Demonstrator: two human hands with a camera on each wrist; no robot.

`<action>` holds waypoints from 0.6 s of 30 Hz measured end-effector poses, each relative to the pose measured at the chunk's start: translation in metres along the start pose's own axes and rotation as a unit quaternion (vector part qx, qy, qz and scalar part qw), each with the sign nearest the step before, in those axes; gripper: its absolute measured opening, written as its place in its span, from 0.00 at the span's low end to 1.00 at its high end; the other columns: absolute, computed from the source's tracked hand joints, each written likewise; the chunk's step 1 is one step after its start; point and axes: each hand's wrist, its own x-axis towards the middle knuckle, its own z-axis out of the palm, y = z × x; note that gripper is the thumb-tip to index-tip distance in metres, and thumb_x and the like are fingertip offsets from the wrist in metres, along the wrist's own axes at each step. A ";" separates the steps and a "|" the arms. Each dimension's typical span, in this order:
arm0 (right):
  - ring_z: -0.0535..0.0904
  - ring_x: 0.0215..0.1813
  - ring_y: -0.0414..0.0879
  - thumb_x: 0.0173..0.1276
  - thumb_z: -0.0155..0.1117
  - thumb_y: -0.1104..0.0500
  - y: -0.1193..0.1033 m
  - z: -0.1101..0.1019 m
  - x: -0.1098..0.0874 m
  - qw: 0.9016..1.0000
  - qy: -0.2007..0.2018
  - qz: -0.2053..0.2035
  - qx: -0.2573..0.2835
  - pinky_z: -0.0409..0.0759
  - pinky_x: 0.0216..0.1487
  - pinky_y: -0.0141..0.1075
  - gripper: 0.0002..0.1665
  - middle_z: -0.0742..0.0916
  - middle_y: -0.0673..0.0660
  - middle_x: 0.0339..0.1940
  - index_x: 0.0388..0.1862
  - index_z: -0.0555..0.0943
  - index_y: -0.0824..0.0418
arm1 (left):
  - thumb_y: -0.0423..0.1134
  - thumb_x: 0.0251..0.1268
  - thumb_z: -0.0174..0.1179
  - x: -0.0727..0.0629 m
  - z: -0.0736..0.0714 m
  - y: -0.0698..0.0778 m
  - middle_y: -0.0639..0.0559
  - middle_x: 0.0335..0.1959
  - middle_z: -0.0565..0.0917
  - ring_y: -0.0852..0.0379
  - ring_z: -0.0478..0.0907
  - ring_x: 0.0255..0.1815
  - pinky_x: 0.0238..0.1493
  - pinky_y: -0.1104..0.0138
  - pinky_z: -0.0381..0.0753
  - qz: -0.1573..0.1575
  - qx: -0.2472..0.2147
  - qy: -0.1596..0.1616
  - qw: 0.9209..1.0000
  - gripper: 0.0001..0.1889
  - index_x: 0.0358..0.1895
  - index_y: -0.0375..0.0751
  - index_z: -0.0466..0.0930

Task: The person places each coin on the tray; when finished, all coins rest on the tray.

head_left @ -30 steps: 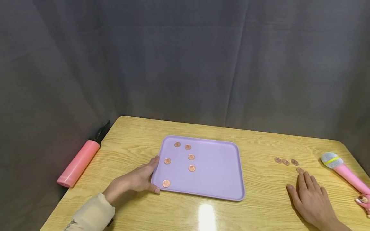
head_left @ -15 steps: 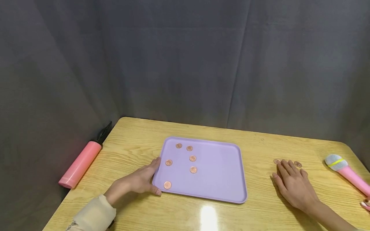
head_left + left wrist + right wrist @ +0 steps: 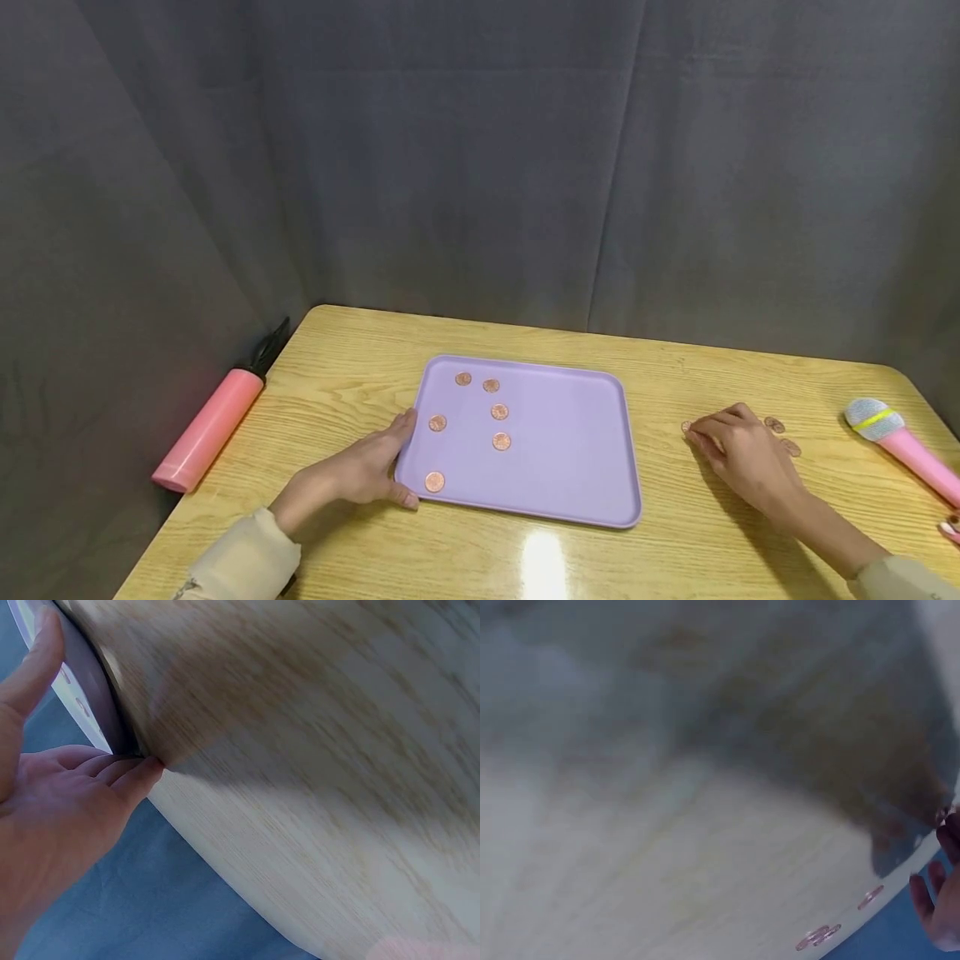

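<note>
Copper-coloured, one coin (image 3: 686, 426) peeks out at the fingertips of the right hand (image 3: 742, 458); finger and thumb are drawn in beside it, but the right wrist view crops them, so I can't tell whether they've pinched it. Two loose coins (image 3: 775, 425) lie on the surface (image 3: 352, 354) just to that hand's right. The left hand (image 3: 356, 473), thumb and fingers spread apart, touches the left end of the tray (image 3: 573, 450); six coins (image 3: 500, 442) lie in it, right of that hand. I judge the step to be a coin pick-up; next I'd want a sure grip on its edge before lifting.
</note>
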 end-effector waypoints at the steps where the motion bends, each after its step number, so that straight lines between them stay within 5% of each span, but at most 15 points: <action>1: 0.78 0.32 0.50 0.50 0.77 0.65 0.001 0.000 0.002 1.000 -0.007 0.014 0.009 0.76 0.21 0.42 0.06 0.88 0.53 0.27 0.27 0.88 0.58 | 0.44 0.45 0.76 0.000 0.000 0.000 0.29 0.76 0.44 0.38 0.43 0.77 0.75 0.48 0.45 0.000 -0.001 0.000 1.000 0.62 0.74 0.23 0.39; 8: 0.76 0.37 0.54 0.56 0.76 0.61 0.015 -0.005 0.013 0.984 -0.119 0.123 0.058 0.78 0.28 0.46 0.10 0.87 0.55 0.33 0.37 0.86 0.59 | 0.43 0.45 0.76 0.000 0.000 0.000 0.29 0.76 0.44 0.38 0.42 0.77 0.75 0.48 0.45 0.001 -0.004 -0.001 1.000 0.62 0.74 0.23 0.39; 14: 0.75 0.32 0.46 0.58 0.74 0.61 0.024 -0.006 0.021 0.981 -0.159 0.092 0.068 0.75 0.28 0.38 0.08 0.83 0.50 0.29 0.32 0.82 0.58 | 0.43 0.45 0.76 0.001 0.000 0.001 0.29 0.76 0.44 0.38 0.42 0.77 0.75 0.48 0.45 0.002 -0.003 -0.003 1.000 0.62 0.74 0.22 0.39; 18: 0.72 0.27 0.38 0.59 0.74 0.60 0.027 -0.009 0.031 0.969 -0.205 0.097 0.103 0.72 0.26 0.34 0.10 0.81 0.46 0.25 0.31 0.79 0.59 | 0.43 0.45 0.76 0.001 0.000 0.001 0.29 0.76 0.44 0.38 0.42 0.77 0.75 0.48 0.45 0.000 -0.002 -0.003 1.000 0.62 0.74 0.23 0.39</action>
